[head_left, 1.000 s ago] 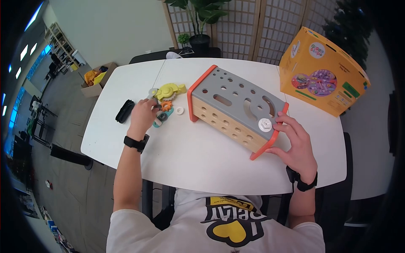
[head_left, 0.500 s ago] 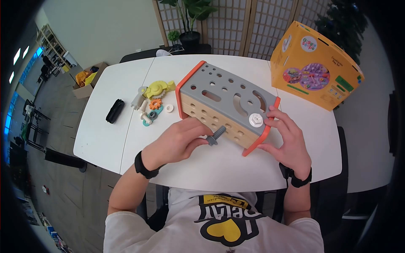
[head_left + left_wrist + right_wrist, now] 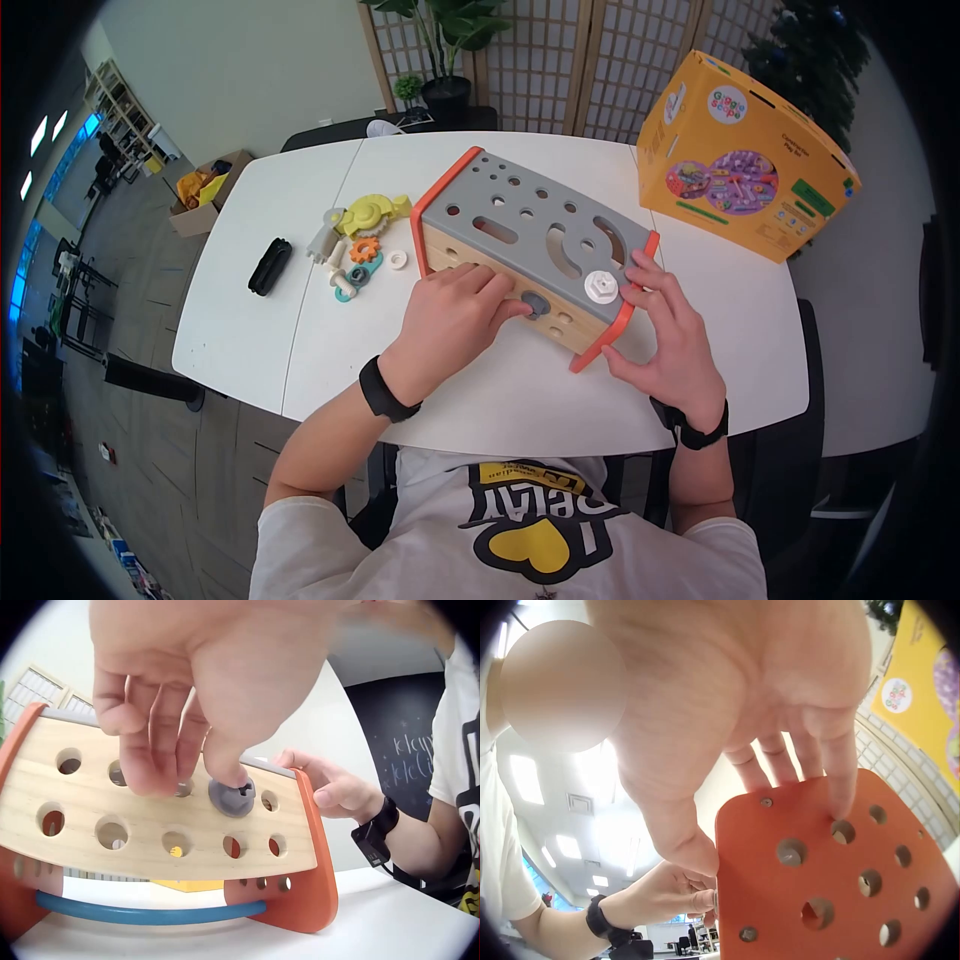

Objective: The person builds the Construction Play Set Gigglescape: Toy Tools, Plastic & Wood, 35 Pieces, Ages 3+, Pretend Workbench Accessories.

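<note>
A grey-topped wooden bench with orange ends (image 3: pixel 500 195) stands at an angle on the table. The stem of a grey bolt (image 3: pixel 536 304) is inside a hole of the wooden side; only its head shows. My left hand (image 3: pixel 445 325) touches that head with the thumb, seen in the left wrist view on the bolt (image 3: pixel 231 796), while its other fingers rest spread against the panel. My right hand (image 3: pixel 675 355) holds the orange end panel (image 3: pixel 780 889), fingers over the upper edge and thumb at the front edge. A white hexagonal piece (image 3: pixel 601 287) sits on the grey top.
Left of the bench lie a yellow toy saw (image 3: pixel 370 213), an orange gear (image 3: pixel 364 250), a teal piece (image 3: pixel 372 266) and a white ring (image 3: pixel 398 260). A black case (image 3: pixel 270 267) lies farther left. The yellow carton (image 3: pixel 740 160) stands at the back right.
My left hand has brought the grey bolt from the loose parts to the bench's wooden side, and its stem has gone into a hole. My right hand has stayed at the orange end.
</note>
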Demonstrator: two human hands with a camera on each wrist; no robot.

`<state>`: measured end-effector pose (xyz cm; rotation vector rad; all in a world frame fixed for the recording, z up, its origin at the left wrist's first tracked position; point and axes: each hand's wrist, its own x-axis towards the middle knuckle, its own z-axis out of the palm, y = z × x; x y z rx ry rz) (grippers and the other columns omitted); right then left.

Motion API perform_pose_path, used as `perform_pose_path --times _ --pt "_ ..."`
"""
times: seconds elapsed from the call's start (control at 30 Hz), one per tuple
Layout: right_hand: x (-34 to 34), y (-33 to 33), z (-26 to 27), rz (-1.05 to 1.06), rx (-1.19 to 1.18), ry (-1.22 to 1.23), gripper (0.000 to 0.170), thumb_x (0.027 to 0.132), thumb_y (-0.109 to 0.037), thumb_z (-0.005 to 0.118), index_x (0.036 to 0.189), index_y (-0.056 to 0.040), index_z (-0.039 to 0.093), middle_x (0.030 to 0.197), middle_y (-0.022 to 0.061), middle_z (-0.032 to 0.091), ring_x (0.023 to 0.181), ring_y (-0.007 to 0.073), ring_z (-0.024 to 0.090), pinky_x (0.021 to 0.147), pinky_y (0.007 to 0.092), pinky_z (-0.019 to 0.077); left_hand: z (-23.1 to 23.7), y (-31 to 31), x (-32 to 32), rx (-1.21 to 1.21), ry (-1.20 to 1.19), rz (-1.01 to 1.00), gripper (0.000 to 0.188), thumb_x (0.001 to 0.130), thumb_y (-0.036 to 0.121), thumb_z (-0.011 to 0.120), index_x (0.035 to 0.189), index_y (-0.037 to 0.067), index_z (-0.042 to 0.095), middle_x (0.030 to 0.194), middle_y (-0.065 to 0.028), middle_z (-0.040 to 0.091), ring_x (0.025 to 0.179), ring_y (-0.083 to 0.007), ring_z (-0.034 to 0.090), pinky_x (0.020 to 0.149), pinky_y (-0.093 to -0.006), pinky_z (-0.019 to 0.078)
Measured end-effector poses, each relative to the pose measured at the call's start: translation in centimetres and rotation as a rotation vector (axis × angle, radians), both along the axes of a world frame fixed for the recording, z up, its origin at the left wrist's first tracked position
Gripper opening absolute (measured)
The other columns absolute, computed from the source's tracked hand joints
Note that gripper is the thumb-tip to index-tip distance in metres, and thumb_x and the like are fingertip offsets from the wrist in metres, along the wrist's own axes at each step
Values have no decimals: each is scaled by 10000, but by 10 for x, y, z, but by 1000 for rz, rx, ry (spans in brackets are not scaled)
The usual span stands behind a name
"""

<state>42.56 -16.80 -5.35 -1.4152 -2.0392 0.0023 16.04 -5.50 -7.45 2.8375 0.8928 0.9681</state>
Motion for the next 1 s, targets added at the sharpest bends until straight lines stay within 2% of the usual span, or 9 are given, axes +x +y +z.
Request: perform_pose_path --times 0.27,0.43,0.47,0.57,0.6,0.7,0.83,0.93,1.0 --pt "4 -5 -4 -28 -28 24 589 724 -102 837 1251 -11 590 1432 179 534 1420 393 514 1049 446 556 -3 12 -29 -113 -50 90 351 832 354 880 802 62 688 701 -53 689 584 -179 674 532 -290 521" --pt "-1 -11 -23 -316 30 269 626 790 -121 816 1342 -5 543 1498 240 507 1336 424 578 1070 439 522 4 29 -61 -329 -3 310 261 871 246 845 848 26 706 727 -75 707 666 -192 698 628 -313 552" --pt "0 -14 -29 -390 10 336 625 805 -128 811 1352 -3 536 1484 252 528 1308 425 601 1074 437 514 7 31 -64 -469 52 354 304 887 219 822 1058 -3 705 931 -130 746 893 -242 735 789 -352 585" --pt "7 -18 -44 -321 -345 441 646 838 -139 798 1394 28 513 1331 265 645 1229 414 658 1080 428 506 -22 36 -68 -544 -112 221 491 904 191 798 1303 -20 606 1194 -181 714 1132 -287 697 951 -389 571" --pt "10 -19 -51 -250 -436 420 671 845 -135 791 1421 38 493 1277 270 666 1208 412 669 1078 426 508 -22 36 -69 -649 -81 92 644 917 159 771 1460 -24 476 1339 -205 653 1269 -314 634 1059 -411 530" --pt "16 -19 -60 -98 -638 395 764 851 -102 783 1506 56 423 1214 270 694 1199 393 678 1085 421 502 -20 26 -62 -685 -140 -29 678 919 137 760 1499 -15 444 1310 -212 669 1254 -316 643 1078 -417 518" --pt "28 -21 -49 22 -656 614 908 803 3 803 1585 37 342 1389 210 628 1347 320 591 1148 419 449 -16 19 -68 -768 -185 -51 920 840 120 828 1610 45 329 1586 -204 419 1403 -336 501 1150 -438 460" --pt "40 -24 -39 96 -596 759 986 755 58 833 1600 24 326 1488 157 565 1428 268 511 1197 417 392 -6 21 -78 -627 -147 -165 1158 731 203 943 1657 94 256 1694 -180 202 1514 -372 333 1217 -486 369" --pt "47 -26 -37 111 -538 781 994 746 55 854 1594 25 337 1500 142 555 1421 249 506 1202 407 379 7 22 -83 -570 -113 -240 1276 661 273 987 1671 124 223 1706 -182 164 1547 -385 261 1246 -517 302"
